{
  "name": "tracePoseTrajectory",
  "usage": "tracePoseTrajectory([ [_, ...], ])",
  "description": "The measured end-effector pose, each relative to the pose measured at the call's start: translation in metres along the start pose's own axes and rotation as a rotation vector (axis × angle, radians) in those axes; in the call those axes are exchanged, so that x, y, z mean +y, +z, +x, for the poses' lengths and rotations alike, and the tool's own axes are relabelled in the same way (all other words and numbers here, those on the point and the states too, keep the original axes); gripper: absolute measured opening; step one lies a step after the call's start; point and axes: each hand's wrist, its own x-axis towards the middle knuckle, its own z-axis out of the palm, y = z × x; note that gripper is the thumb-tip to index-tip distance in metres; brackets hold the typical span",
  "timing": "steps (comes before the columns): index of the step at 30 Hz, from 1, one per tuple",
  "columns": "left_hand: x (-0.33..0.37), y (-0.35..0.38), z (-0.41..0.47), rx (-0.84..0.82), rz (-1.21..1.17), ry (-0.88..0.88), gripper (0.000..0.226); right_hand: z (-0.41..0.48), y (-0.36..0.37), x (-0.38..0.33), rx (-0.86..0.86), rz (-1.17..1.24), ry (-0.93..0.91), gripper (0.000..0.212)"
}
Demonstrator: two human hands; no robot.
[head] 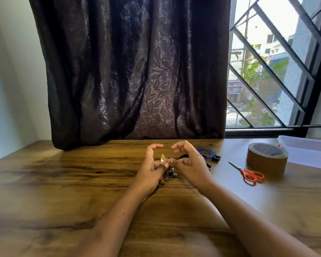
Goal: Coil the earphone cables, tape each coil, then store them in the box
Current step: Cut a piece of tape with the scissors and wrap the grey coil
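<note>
Over the middle of the wooden table (63,182), my left hand (152,169) grips a dark coiled earphone cable (171,173) whose earbuds hang below the fingers. A small piece of tape (163,158) sticks up at my left thumb. My right hand (189,164) pinches the coil from the right, its index finger raised and curled. Blue earphones (208,153) lie on the table just behind my right hand. More black earphones (183,156) lie behind my hands, largely hidden. The clear plastic box (308,149) stands at the far right.
A brown tape roll (266,158) stands right of the blue earphones, with orange-handled scissors (248,173) in front of it. A dark curtain (130,71) hangs behind the table's far edge, and a barred window (278,62) is at the right.
</note>
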Motion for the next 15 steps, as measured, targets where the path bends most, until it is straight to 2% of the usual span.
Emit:
tracePoseTrajectory([
  [9,-0.0028,0.0044,-0.0004,0.002,0.067,0.025,0.038,0.0002,0.0026,0.0086,0.087,0.028,0.071,0.031],
  [15,-0.0027,0.0061,0.0003,0.019,-0.039,-0.001,0.031,0.0009,0.0047,0.0076,0.078,-0.096,0.009,0.014],
])
